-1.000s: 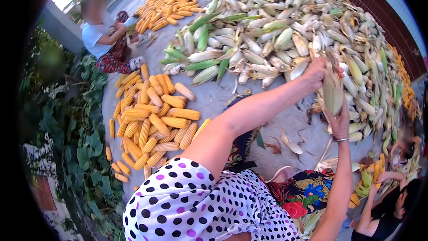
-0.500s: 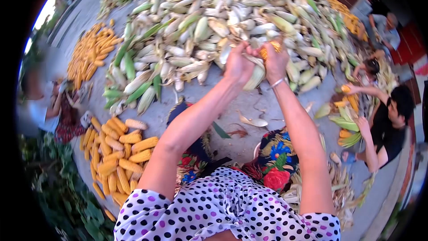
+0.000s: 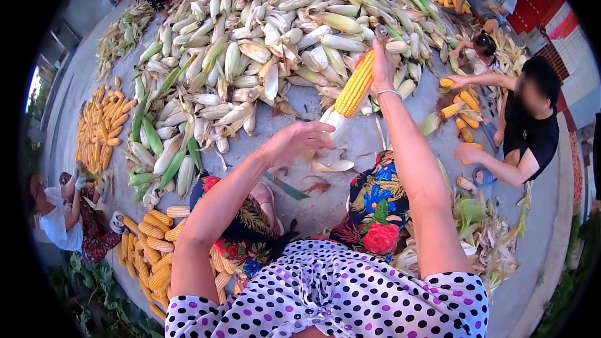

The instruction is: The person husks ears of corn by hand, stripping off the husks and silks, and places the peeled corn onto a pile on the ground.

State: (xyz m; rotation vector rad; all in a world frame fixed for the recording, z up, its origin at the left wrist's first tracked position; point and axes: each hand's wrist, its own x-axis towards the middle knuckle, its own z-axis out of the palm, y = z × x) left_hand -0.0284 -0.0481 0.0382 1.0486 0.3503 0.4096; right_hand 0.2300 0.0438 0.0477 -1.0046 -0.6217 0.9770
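Observation:
My right hand [image 3: 383, 70] is closed around one end of a bare yellow corn cob [image 3: 355, 86], which slants down and left over the ground. Its kernels are fully exposed. A blurred pale husk [image 3: 337, 126] shows just below the cob's lower end; I cannot tell if it is still attached. My left hand [image 3: 297, 141] is held lower and to the left, apart from the cob, fingers stretched out with nothing in them. Beyond both hands rises a big heap of unhusked corn [image 3: 250, 50].
Husked cobs [image 3: 150, 238] are piled by my left side, with another yellow pile [image 3: 103, 125] farther left. Loose husks [image 3: 485, 231] lie at my right. A person in black [image 3: 532, 125] sits on the right, handling cobs; other people sit around the heap.
My hands were together on a partly husked cob; now they are apart. The cob is bare in my right hand, and my left hand has let go and moved down and left.

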